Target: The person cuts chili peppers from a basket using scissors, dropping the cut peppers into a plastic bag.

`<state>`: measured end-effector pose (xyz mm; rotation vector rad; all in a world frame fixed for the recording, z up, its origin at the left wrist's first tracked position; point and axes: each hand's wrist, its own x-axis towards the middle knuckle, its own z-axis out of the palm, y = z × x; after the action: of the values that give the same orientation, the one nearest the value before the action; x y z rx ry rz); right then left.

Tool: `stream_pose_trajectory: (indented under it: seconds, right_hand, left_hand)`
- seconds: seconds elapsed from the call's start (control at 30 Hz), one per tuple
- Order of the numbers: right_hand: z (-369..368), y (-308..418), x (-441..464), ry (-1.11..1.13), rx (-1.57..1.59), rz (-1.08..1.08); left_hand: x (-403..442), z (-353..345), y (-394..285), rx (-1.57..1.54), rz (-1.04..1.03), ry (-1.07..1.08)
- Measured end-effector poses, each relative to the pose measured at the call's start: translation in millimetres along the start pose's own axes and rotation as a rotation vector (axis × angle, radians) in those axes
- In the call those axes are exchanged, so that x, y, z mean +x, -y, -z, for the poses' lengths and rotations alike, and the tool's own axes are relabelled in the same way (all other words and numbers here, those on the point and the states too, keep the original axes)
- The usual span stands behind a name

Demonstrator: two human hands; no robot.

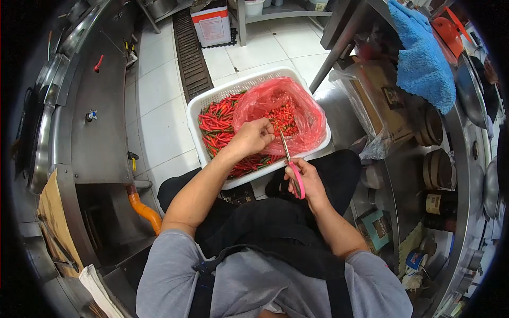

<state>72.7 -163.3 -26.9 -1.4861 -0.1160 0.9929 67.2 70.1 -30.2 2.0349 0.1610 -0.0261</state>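
Observation:
A white plastic basket (196,139) stands in front of my knees, holding whole red chilies (218,119) with some green ones. Inside it, on the right, lies an open pink plastic bag (313,114) with cut chili pieces (283,117) in it. My right hand (306,180) grips the pink-handled scissors (287,146) at the basket's near edge, their blades pointing up over the bag. My left hand (254,137) is at the bag's left side, close to the blade tips, with its fingers pinched together. What those fingers hold is too small to make out.
A metal cabinet (101,127) is on the left, with an orange pipe (142,209) below. A floor drain (192,58) runs behind the basket. On the right are a blue towel (424,58), a plastic-wrapped box (379,100) and shelves with bottles (440,202).

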Motion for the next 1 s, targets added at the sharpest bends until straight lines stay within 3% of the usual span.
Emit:
stream_pose_trajectory:
  seconds: [0.33,0.6,0.73,0.8,0.9,1.0]
  right_hand:
    - [4,-7,23,0.009,0.029,0.128]
    - [5,-2,22,0.015,-0.026,0.01]
    - [6,-4,21,-0.019,-0.016,0.009]
    - [5,0,18,-0.039,-0.007,0.029]
    - [7,1,16,-0.069,-0.007,0.05]
    - [13,-5,16,-0.093,-0.027,0.075]
  left_hand:
    - [2,-16,0,-0.233,0.022,0.13]
    - [-2,-9,-7,0.118,-0.034,0.06]
    - [-3,-5,-5,0.143,-0.078,0.031]
    - [-3,-1,-5,0.197,-0.165,-0.107]
    - [-4,42,-17,0.269,-0.137,-0.267]
    - [-7,93,14,0.319,-0.08,-0.435]
